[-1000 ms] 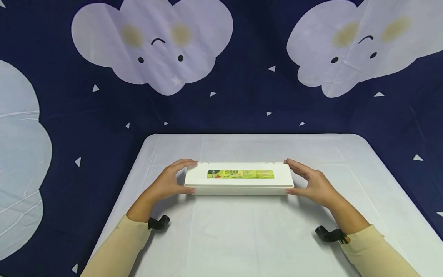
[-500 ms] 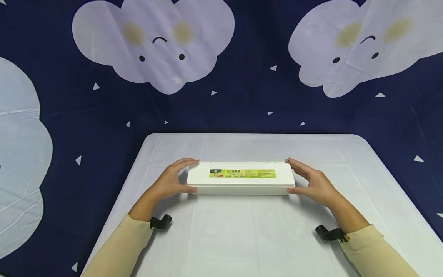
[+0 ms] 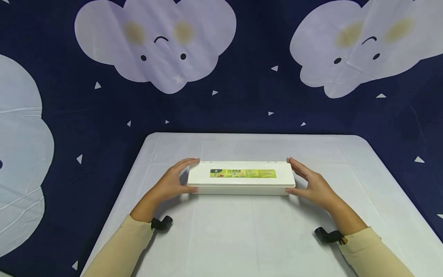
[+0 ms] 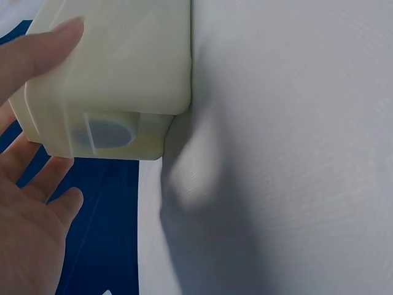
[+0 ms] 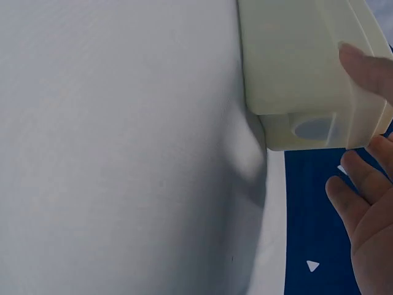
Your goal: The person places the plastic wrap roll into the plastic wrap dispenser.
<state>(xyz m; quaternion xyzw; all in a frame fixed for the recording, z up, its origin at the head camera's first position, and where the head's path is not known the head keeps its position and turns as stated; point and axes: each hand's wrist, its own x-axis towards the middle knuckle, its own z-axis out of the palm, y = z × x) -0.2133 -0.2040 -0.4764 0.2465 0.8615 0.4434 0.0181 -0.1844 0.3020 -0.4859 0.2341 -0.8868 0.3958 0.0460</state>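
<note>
A long white cling film box [image 3: 242, 189] lies across the white table, its lid closed and a green and yellow label [image 3: 243, 173] on top. My left hand [image 3: 172, 181] holds the box's left end, thumb on the front wall and fingers reaching round to the back corner. At the opposite end my right hand [image 3: 313, 184] grips it the same way. In the left wrist view the thumb [image 4: 55, 46] presses on the box's front [image 4: 135, 55], near a round recess in its end wall. A matching recess shows beside the right hand [image 5: 374, 215] in the right wrist view.
The table [image 3: 221, 234] has a white cover and rounded far corners. Behind it hangs a dark blue cloth [image 3: 242, 111] printed with clouds and small triangles. A black wrist mount [image 3: 162, 223] sits at the left sleeve, another black mount [image 3: 327, 234] at the right.
The box and my left hand have shifted very slightly to the right. Both hands keep their hold at the ends, and the lid stays closed.
</note>
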